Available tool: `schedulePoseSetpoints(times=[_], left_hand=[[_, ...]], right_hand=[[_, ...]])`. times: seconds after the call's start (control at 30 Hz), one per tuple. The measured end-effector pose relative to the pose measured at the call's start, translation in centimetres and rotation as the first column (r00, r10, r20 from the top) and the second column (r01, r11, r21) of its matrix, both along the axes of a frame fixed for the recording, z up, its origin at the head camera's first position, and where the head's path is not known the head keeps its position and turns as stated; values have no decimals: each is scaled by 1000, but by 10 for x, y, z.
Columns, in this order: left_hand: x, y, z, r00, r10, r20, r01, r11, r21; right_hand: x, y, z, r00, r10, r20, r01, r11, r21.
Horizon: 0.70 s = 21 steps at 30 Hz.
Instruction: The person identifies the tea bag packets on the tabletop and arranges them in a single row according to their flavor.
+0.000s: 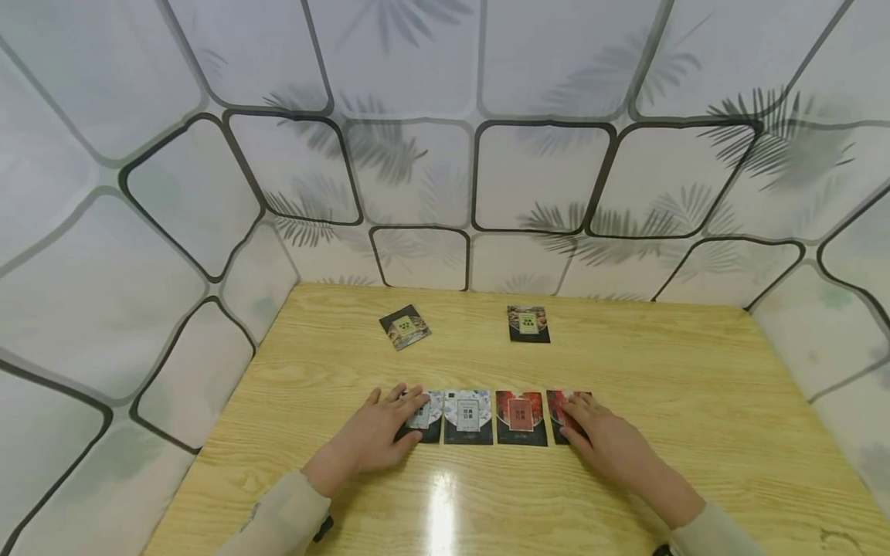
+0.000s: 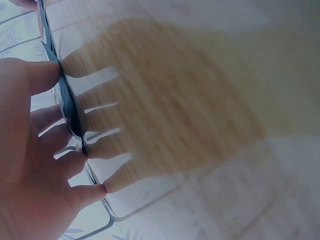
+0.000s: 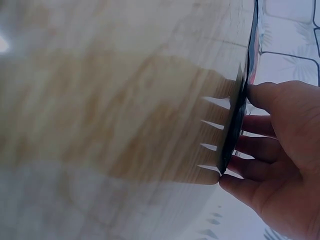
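Four flat square packets would be a row, so several lie side by side across the table. My left hand (image 1: 371, 439) rests on the leftmost, a white-and-blue packet (image 1: 434, 426) with a dark lower edge, fingers spread and fingertips touching it. Beside it lies a similar white-and-blue packet (image 1: 469, 423), then a red-and-black packet (image 1: 520, 432). On the rightmost red-and-black packet (image 1: 556, 417) my right hand (image 1: 615, 448) lays its fingers, covering much of it. Both wrist views show thumb and fingertips touching the thin packet, seen edge-on, against the tabletop.
Farther back on the wooden table (image 1: 695, 386) lie two dark packets with yellow labels: a tilted one (image 1: 405, 327) at left and a straighter one (image 1: 528, 324) to its right. A patterned wall covering (image 1: 417, 185) surrounds the table's back and sides.
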<state>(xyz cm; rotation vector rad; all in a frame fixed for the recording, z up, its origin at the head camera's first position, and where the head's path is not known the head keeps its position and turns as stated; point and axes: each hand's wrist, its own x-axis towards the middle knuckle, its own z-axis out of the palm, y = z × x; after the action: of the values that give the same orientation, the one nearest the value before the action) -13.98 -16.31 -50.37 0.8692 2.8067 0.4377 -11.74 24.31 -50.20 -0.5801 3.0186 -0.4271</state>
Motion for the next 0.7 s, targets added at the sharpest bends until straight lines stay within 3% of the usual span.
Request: schedulePoseSetpoints(times=[0.7], left_hand=[[0,0,-2,1000,5,0,-5,1000,11]], right_hand=[[6,-2,3,999,19,-30,-18,1000,23]])
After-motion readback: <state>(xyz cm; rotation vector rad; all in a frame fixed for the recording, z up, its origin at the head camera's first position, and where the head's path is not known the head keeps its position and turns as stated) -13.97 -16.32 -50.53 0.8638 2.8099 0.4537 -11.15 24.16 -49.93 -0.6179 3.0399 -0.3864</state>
